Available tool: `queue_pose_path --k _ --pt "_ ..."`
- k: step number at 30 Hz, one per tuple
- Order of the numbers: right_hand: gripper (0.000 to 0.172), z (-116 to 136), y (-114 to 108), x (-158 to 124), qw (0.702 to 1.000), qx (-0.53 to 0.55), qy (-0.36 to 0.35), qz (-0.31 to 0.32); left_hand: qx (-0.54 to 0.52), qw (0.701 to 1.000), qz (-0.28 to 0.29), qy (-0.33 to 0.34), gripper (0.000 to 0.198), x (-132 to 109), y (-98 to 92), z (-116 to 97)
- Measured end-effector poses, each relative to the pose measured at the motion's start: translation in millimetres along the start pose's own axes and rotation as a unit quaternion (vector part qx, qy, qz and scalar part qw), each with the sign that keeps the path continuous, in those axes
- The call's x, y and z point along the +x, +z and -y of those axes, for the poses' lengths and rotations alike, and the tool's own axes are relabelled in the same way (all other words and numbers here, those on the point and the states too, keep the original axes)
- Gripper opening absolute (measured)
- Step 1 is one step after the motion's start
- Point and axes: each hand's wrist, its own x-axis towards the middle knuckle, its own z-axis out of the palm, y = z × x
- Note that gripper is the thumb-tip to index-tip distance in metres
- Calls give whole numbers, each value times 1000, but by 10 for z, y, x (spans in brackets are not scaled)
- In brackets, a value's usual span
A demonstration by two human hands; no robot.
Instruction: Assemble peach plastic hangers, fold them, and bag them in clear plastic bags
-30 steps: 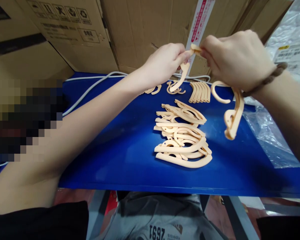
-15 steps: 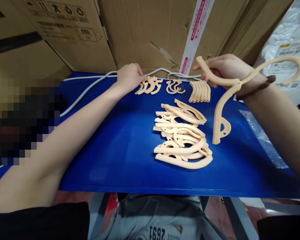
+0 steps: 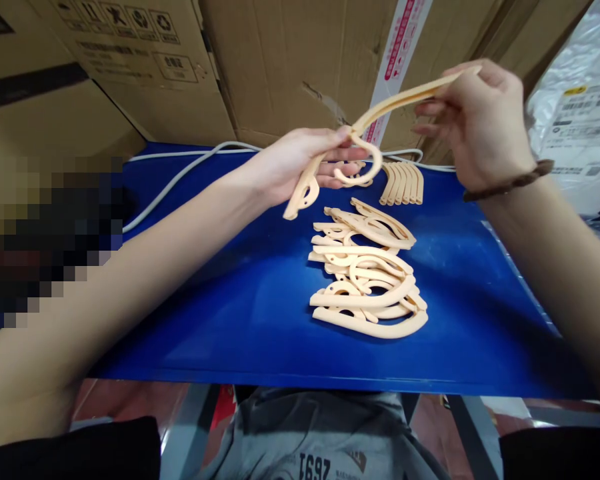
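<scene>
A peach-coloured plastic folding hanger (image 3: 405,99) is stretched between my two hands, above the back of the table. My left hand (image 3: 303,157) pinches it at the middle joint, where the curved hook hangs down over the fingers. One hanger arm with a small looped tab sticks out below the left palm. My right hand (image 3: 487,113) grips the tip of the other arm, up and to the right. Beneath them lies a pile of folded hangers (image 3: 365,303). Loose hooks (image 3: 367,179) are partly covered by my left fingers. Beside them stands a row of curved hanger arms (image 3: 405,183).
The blue table (image 3: 220,320) backs onto large cardboard boxes (image 3: 290,60). A white cable (image 3: 173,183) runs along its rear edge. Plastic-wrapped goods with a label (image 3: 580,123) stand at the right.
My left hand has left the loose pieces at the back left and moved right onto the hanger's joint. My right hand has shifted up to the arm's tip, and the hanger has turned.
</scene>
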Motion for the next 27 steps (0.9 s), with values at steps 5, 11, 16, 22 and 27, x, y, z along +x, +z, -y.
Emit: queue_pose_path --k 5,11,16,22,27 --pt "10 68 -78 -161 952 -263 -152 41 2 998 -54 23 27 53 -115 61" --pt "45 109 117 -409 825 -521 -183 122 39 999 -37 -10 11 44 48 187" --pt "46 39 186 -443 805 -544 -204 121 20 998 -58 -4 18 -53 194 147" --pt "49 88 173 -445 802 -542 -184 170 -44 994 67 -75 12 -155 157 121" --pt "35 48 195 -349 869 -407 -162 230 154 987 -4 -52 18 -106 123 161"
